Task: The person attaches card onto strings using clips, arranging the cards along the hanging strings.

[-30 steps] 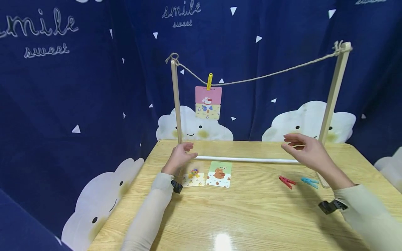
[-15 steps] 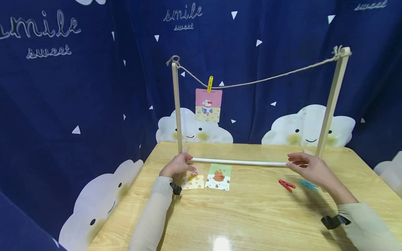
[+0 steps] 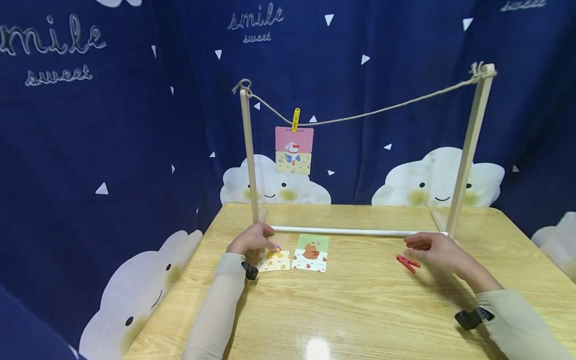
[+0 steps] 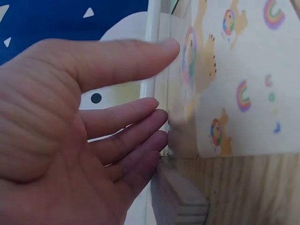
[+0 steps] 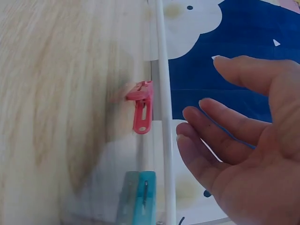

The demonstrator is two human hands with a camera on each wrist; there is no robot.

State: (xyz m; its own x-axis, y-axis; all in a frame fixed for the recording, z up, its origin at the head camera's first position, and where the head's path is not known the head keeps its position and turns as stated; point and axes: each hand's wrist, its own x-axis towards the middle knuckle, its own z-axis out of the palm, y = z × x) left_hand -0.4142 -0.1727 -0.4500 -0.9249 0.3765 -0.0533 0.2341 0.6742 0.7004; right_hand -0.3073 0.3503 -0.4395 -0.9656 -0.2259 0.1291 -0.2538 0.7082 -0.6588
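My left hand [image 3: 251,239] is over the left edge of a lion card [image 3: 275,262] lying on the table. In the left wrist view its thumb and fingers stand apart with nothing between them, the thumb tip overlapping the card. A bear card [image 3: 310,254] lies just to the right. At the right, my right hand [image 3: 434,252] hovers above the red clothespin [image 3: 408,263], fingers relaxed and holding nothing. The blue clothespin [image 5: 146,197] shows in the right wrist view but is hidden by that hand in the head view.
A wooden frame with two posts [image 3: 472,145] carries a slack rope [image 3: 378,114]. From it hangs a pink rabbit card [image 3: 293,150], clipped by a yellow clothespin [image 3: 295,120]. A white rod [image 3: 342,230] runs low between the posts. Behind is a blue curtain [image 3: 351,65].
Both hands have come down toward the table, the left onto the lion card, the right over the clothespins. The blue clothespin has become hidden in the head view.
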